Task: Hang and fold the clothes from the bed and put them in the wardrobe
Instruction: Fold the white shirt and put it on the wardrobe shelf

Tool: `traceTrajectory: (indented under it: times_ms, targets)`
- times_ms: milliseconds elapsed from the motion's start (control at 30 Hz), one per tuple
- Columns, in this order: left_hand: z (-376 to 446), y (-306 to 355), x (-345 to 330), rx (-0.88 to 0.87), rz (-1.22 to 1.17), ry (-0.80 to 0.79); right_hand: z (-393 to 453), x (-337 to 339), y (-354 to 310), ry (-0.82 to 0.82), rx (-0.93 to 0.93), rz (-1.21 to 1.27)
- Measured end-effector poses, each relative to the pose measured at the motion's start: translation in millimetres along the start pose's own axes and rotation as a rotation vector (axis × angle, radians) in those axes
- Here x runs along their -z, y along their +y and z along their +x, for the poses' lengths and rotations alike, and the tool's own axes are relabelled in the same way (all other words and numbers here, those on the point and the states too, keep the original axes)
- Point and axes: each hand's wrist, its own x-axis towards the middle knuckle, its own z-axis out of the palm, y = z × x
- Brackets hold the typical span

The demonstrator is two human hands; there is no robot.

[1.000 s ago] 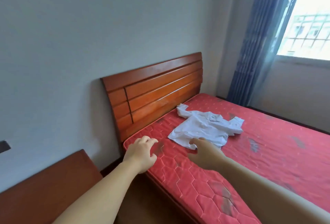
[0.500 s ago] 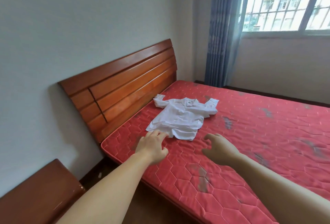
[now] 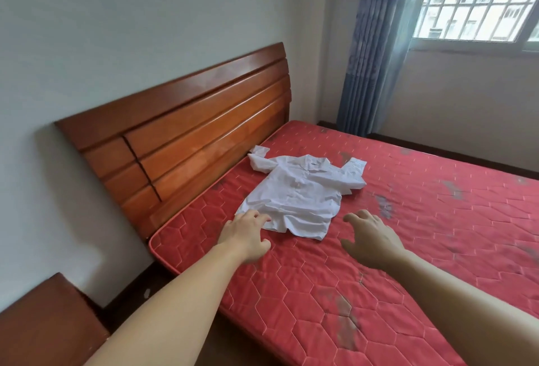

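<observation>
White shirt (image 3: 300, 190) lies flat on red mattress (image 3: 408, 249), near headboard (image 3: 186, 138). Both arms stretched fwd, palms down. Left hand (image 3: 245, 234): fingers loosely curved, tips at shirt's hem, holding nothing. Right hand (image 3: 370, 237): just beside shirt, fingers spread, slightly bent, holding nothing. Curtain (image 3: 370, 44) & window (image 3: 481, 1) in the far right corner.

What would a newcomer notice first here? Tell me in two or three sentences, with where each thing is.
The white shirt lying spread on the bare red mattress near the wooden headboard stands out first. Both hands reach toward it: the left hand is at its near hem, the right hand is open, apart from it on the right. The barred window with a blue curtain glows at upper right.
</observation>
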Motion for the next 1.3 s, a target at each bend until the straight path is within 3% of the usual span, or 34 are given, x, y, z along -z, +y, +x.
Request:
traceTrajectory:
  times_ms: [467, 667, 967, 1300]
  targets:
    - [235.7, -32.2, 26.4, -0.043, 0.006, -0.038, 235.7, 2.8, -3.6, -0.002, -0.034, 0.11]
    - [322.2, -41.7, 3.2, -0.035, -0.006, -0.107, 319.7, -30.0, 18.5, -0.08, -0.081, 0.147]
    - [436.3, -67.2, -91.5, -0.063, -0.085, -0.287, 389.3, -119.0, 48.3, -0.161, -0.254, 0.227]
    - [512.8, -88.1, -275.7, -0.149, -0.019, -0.49, 414.3, -309.9, 98.4, -0.261, -0.548, 0.416]
